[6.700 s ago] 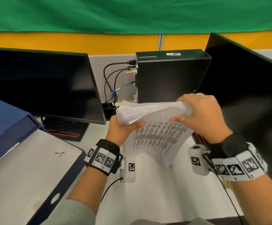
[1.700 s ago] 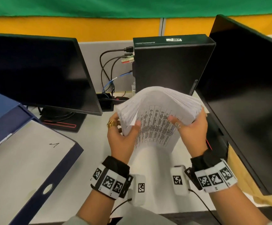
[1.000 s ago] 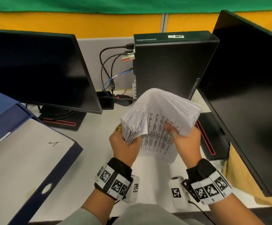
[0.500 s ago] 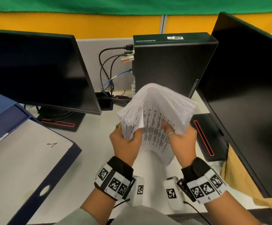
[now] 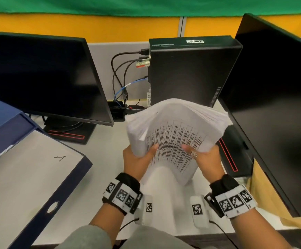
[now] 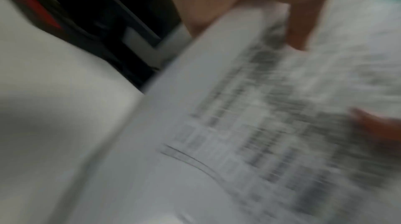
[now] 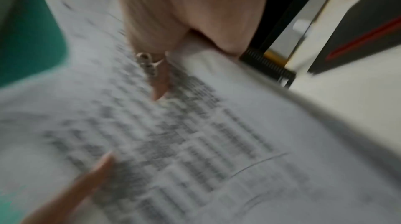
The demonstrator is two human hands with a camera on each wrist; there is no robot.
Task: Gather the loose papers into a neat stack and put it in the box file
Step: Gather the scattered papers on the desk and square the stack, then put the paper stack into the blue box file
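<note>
A thick stack of printed papers (image 5: 176, 133) stands on end over the desk, bowed upward in the middle, its lower edge near the desk (image 5: 106, 141). My left hand (image 5: 137, 157) grips its left side, thumb on the printed front sheet. My right hand (image 5: 203, 157) grips the right side, thumb with a ring on the front. Both wrist views are blurred: the papers (image 6: 249, 133) with my left thumb on them, and the papers (image 7: 173, 142) under my ringed right thumb. The open blue box file (image 5: 43, 205) lies at the left, white papers inside.
A black monitor (image 5: 38, 78) stands at the back left, another monitor (image 5: 275, 97) close on the right, a black computer case (image 5: 185, 72) with cables behind the stack. A brown envelope (image 5: 259, 186) lies under the right monitor. The desk's front edge is near my arms.
Both hands have kept their grip while the stack bobbed up and down on the desk; it now bows wider and sits slightly lower than half a second ago.
</note>
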